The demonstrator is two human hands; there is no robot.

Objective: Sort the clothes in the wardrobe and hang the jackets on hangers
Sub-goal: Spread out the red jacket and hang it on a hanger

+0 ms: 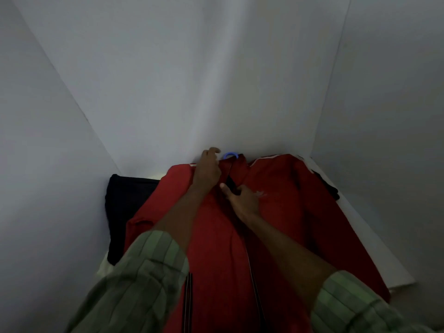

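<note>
A red jacket (283, 195) with white shoulder stripes lies spread on the white wardrobe shelf (374, 248), collar towards the back wall. The blue hook of a hanger (230, 155) pokes out at the collar; the rest of the hanger is hidden inside the jacket. My left hand (208, 169) grips the left side of the collar beside the hook. Lower down, my right hand (242, 199) pinches the jacket's front opening at the dark zip.
A dark folded garment (125, 207) lies on the shelf left of the jacket. Another dark piece (332, 188) shows at the jacket's right edge. White wardrobe walls (168, 80) close in on the left, back and right.
</note>
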